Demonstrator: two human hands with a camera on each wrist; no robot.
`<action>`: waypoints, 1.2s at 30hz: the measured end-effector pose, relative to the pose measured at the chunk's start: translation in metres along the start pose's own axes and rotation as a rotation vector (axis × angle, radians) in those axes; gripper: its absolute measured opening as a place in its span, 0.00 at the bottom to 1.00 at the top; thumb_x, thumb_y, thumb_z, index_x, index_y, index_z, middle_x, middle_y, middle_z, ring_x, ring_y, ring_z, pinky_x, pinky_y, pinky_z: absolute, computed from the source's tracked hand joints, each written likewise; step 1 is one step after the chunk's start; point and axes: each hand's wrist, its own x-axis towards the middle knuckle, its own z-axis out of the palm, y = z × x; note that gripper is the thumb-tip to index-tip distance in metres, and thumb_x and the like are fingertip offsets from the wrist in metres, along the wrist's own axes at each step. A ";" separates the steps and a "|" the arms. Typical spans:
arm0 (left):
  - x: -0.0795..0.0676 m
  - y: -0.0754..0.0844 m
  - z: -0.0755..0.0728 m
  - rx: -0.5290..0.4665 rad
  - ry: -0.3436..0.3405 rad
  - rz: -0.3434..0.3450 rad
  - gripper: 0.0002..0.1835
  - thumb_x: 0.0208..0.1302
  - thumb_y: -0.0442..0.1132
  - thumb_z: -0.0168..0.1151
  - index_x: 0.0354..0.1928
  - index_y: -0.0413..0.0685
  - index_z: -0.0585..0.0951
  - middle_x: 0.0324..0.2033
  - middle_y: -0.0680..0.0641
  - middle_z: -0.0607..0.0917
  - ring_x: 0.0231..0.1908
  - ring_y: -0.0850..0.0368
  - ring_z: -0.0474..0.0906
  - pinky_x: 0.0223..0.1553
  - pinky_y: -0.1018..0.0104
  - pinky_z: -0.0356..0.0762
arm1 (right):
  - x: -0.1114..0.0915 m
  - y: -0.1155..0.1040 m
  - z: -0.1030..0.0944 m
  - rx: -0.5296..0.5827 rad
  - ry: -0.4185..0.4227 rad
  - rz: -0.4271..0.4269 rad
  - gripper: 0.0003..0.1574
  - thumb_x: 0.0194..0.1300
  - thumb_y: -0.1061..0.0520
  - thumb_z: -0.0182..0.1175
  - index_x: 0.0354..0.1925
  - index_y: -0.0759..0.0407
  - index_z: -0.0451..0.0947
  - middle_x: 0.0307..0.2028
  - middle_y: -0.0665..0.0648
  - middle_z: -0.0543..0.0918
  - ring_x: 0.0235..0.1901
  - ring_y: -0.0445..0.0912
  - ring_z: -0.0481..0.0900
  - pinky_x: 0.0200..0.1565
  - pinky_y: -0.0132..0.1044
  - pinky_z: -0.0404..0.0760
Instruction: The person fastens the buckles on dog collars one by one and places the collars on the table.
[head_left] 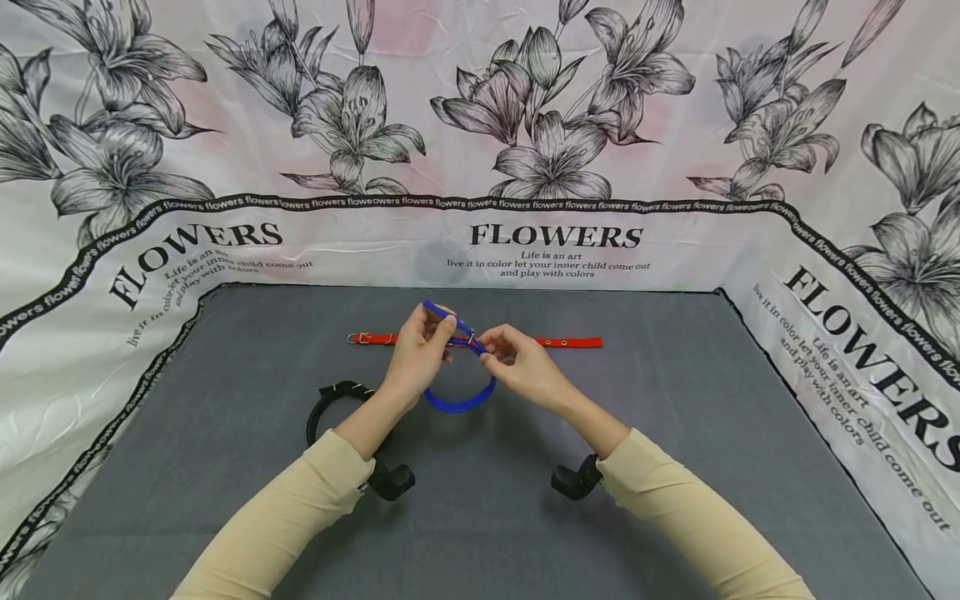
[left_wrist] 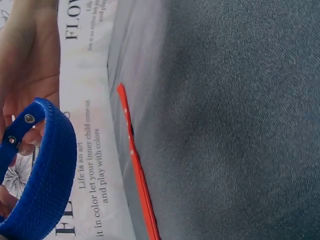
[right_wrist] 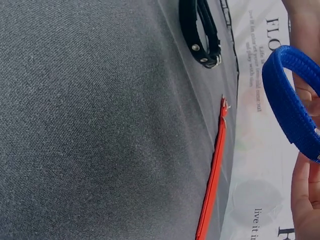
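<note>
Grey cloth (head_left: pixel 480 533) lies beneath the fingers of left hand (head_left: pixel 416 354) and right hand (head_left: pixel 528 367); both pinch a blue collar (head_left: pixel 460 407), seemingly mid-buckling; the next move likely needs tightening.

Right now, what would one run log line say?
left hand, right hand: hold blue strap | red strap: straight on table | black strap: looped

Screened work area, room type not determinable: a grey desk (head_left: pixel 480 533) is enclosed at the back and on both sides by white fabric (head_left: pixel 375 258), on which black line-drawn flowers (head_left: pixel 553 157) and the word "FLOWERS" (head_left: pixel 557 236) are printed.
</note>
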 end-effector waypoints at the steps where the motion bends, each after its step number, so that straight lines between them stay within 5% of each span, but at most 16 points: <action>1: 0.000 0.000 0.001 0.001 0.007 -0.006 0.14 0.69 0.44 0.49 0.49 0.41 0.70 0.39 0.43 0.76 0.27 0.58 0.74 0.29 0.66 0.77 | 0.000 0.000 0.000 0.005 -0.005 0.013 0.10 0.62 0.58 0.57 0.44 0.55 0.73 0.35 0.53 0.77 0.34 0.45 0.75 0.37 0.36 0.76; 14: 0.004 -0.001 0.008 -0.044 0.053 -0.146 0.15 0.71 0.45 0.45 0.49 0.40 0.68 0.42 0.41 0.77 0.37 0.42 0.80 0.29 0.66 0.79 | -0.004 0.002 -0.002 0.046 -0.036 0.113 0.11 0.63 0.57 0.55 0.45 0.56 0.72 0.34 0.54 0.77 0.32 0.47 0.76 0.35 0.36 0.74; 22: 0.004 -0.003 0.008 -0.063 0.026 -0.138 0.14 0.71 0.44 0.46 0.50 0.42 0.69 0.38 0.42 0.78 0.35 0.43 0.80 0.33 0.56 0.80 | -0.006 0.004 -0.003 0.060 -0.040 0.099 0.13 0.63 0.57 0.56 0.46 0.57 0.70 0.35 0.55 0.76 0.32 0.48 0.77 0.35 0.36 0.75; 29: 0.004 -0.004 0.005 -0.003 -0.028 -0.101 0.15 0.71 0.43 0.45 0.52 0.40 0.69 0.39 0.40 0.77 0.28 0.57 0.79 0.29 0.64 0.79 | -0.004 -0.002 -0.007 -0.065 0.015 0.056 0.17 0.65 0.49 0.57 0.50 0.53 0.70 0.39 0.51 0.77 0.37 0.45 0.76 0.37 0.38 0.76; 36: 0.002 -0.007 0.007 0.068 -0.077 -0.040 0.14 0.71 0.42 0.46 0.51 0.41 0.70 0.42 0.39 0.76 0.26 0.56 0.77 0.34 0.51 0.79 | 0.003 -0.011 -0.004 -0.071 0.096 -0.039 0.17 0.63 0.53 0.58 0.50 0.54 0.71 0.44 0.52 0.78 0.43 0.44 0.77 0.46 0.39 0.78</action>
